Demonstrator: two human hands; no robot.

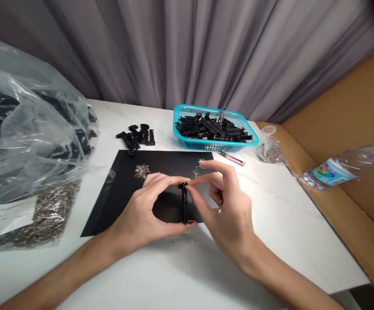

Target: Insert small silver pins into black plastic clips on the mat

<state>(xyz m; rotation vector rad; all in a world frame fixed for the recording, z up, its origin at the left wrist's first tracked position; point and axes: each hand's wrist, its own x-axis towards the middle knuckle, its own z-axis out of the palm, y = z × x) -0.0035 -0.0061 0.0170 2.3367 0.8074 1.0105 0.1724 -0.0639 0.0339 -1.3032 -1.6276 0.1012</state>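
A narrow black plastic part [185,204] stands on end in front of me, over the near edge of a black mat [109,206]. My left hand [144,206] spans it, fingers at the upper end and thumb under the lower end. At the top of the part, my right hand [230,206] pinches with the thumb and a finger, while another finger sticks out above. Whatever lies in that pinch is too small to make out. Small metal pieces lie on the mat in a left pile [141,171] and a smaller right group [197,168], partly behind my right hand.
Behind the mat are a blue basket [214,146] full of black parts, several loose black parts [137,137] and pink-handled snips [232,158]. Large clear bags [54,146] fill the left. At right are a small bag of metal pieces [269,148] and a plastic bottle [342,168] by cardboard.
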